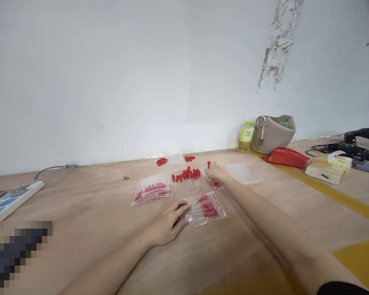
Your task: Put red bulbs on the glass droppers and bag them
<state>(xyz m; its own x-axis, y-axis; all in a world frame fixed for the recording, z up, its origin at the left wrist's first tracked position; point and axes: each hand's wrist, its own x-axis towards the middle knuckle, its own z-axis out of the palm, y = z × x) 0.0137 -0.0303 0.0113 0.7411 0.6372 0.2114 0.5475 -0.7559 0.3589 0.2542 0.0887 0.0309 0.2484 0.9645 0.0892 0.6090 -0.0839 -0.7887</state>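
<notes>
My left hand (167, 223) lies with its fingers apart on the left edge of a clear zip bag (197, 221), which holds several droppers with red bulbs (209, 208). Farther off, my right hand (215, 172) is closed around a dropper (208, 164), its red bulb showing above the fingers. Just left of that hand, a group of red-bulbed droppers (189, 174) is laid out, thin clear stems toward me. Some red bulbs (217, 184) are partly hidden under my right wrist.
Filled zip bags (150, 190) lie left of the droppers; a flat clear bag (244, 174) is at right. Loose red bulbs (161, 161) sit by the wall. Beyond stand a drink bottle (246, 137), grey bag (272, 135), red pouch (285, 157) and tissue pack (327, 167). A power strip (20, 200) is left.
</notes>
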